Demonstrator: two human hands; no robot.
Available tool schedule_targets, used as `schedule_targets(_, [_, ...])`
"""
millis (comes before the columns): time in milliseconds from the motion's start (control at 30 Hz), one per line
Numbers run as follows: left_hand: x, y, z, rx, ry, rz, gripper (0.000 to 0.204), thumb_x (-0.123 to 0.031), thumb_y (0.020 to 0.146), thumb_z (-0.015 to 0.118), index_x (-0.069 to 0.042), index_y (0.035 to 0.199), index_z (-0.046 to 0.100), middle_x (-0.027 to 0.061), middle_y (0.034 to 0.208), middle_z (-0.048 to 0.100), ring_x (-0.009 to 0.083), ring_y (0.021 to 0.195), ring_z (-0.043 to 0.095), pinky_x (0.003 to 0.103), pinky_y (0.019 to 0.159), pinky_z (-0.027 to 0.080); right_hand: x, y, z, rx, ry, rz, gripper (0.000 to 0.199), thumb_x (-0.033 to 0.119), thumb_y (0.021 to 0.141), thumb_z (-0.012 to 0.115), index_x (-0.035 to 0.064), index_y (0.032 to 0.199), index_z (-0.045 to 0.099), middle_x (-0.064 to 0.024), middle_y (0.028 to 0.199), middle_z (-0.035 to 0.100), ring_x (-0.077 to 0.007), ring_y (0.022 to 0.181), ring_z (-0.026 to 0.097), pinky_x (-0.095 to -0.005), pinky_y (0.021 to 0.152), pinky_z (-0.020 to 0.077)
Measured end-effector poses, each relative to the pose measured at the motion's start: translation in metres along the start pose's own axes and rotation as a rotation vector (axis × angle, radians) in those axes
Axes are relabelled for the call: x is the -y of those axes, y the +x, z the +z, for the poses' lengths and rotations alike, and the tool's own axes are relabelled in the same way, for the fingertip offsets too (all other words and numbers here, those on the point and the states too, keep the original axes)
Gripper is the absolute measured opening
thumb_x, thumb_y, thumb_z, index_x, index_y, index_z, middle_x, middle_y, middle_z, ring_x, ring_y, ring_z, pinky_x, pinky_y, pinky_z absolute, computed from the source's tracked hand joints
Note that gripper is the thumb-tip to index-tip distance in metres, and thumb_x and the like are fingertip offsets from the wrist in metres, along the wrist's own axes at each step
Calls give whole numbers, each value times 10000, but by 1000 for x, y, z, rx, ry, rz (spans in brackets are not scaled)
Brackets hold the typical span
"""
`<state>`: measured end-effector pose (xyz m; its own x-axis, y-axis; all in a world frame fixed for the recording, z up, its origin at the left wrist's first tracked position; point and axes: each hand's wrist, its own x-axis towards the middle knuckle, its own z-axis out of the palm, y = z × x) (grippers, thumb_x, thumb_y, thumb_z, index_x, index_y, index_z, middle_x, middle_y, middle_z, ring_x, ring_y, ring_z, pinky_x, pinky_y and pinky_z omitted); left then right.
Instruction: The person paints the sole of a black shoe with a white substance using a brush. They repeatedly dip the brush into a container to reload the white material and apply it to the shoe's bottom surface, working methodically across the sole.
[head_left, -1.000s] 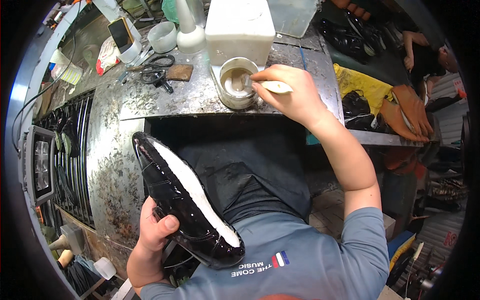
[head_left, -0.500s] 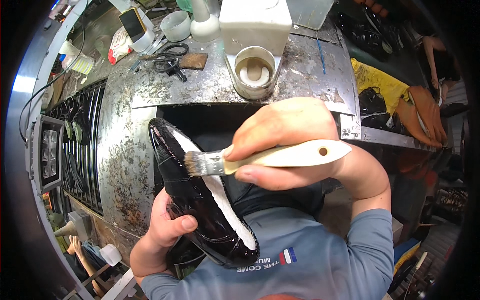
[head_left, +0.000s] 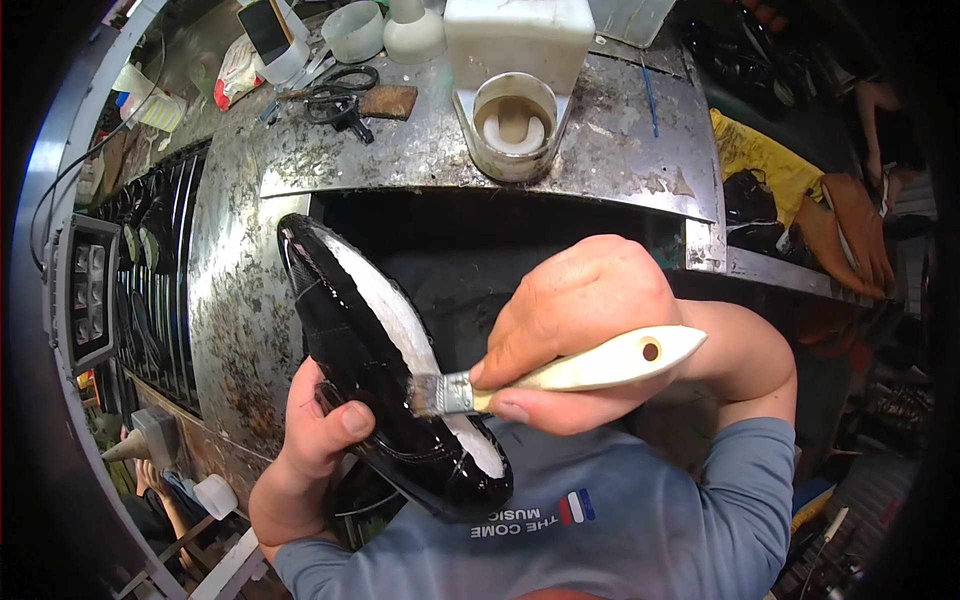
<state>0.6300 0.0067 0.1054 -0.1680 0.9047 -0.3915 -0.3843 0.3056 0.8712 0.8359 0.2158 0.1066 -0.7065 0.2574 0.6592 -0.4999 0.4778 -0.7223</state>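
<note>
A glossy black shoe (head_left: pixel 350 345) lies tilted in my left hand (head_left: pixel 325 420), its toe end or heel pointing up and left; I cannot tell which. My thumb presses on its side, and the other fingers are hidden behind it. Along its edge runs a whitish band (head_left: pixel 385 300). My right hand (head_left: pixel 585 335) pinches the pale wooden handle of a flat paintbrush (head_left: pixel 600 362). The bristles touch the shoe beside the band, a little below its middle.
A glass jar (head_left: pixel 513 130) of pale liquid stands at the base of a white container (head_left: pixel 515 45) on the stained metal bench (head_left: pixel 610 150). Scissors (head_left: pixel 340 95) lie left of it, beside a brown block (head_left: pixel 388 102). At right are a yellow cloth (head_left: pixel 755 160) and orange gloves (head_left: pixel 840 235).
The brush in my right hand has slid down along the shoe toward its lower end. My left hand and the shoe have shifted slightly left.
</note>
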Motion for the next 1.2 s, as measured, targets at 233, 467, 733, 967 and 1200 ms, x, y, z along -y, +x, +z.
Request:
schedule_targets(233, [5,3,-5,-66,31,21,759,-425,847,816,39,1364,509,130,1213,671,206,1078,668,343,936,539,7,-4,-2,100,85,61,81,76,793,800,27,842,758,-83,734,722,-225,629,716,-313,553,576])
schedule_targets(467, [13,9,-11,-57,59,30,771,-484,874,765,51,1364,507,125,1194,672,209,1068,673,338,923,542,14,-7,-6,169,113,99,81,66,792,804,32,851,761,-80,742,712,-217,626,712,-301,546,573])
schedule_targets(733, [48,14,-14,-105,-344,46,678,-453,972,656,61,1385,497,179,1255,663,256,1108,694,419,979,569,24,2,-17,241,131,91,92,33,785,801,17,868,766,-81,782,705,-209,605,685,-302,515,543])
schedule_targets(967, [80,29,1,-18,-828,-84,698,-499,1045,475,-27,1549,373,231,1424,564,344,1269,604,495,1073,512,22,10,-25,262,149,27,114,14,760,801,-4,869,776,-98,784,699,-218,609,681,-302,507,536])
schedule_targets(1200, [102,45,29,102,-1204,-259,708,-518,1028,509,-23,1521,393,229,1286,604,335,1125,639,467,1000,539,13,22,-17,219,257,28,122,-4,740,789,-22,857,758,-144,789,692,-284,631,687,-342,525,541])
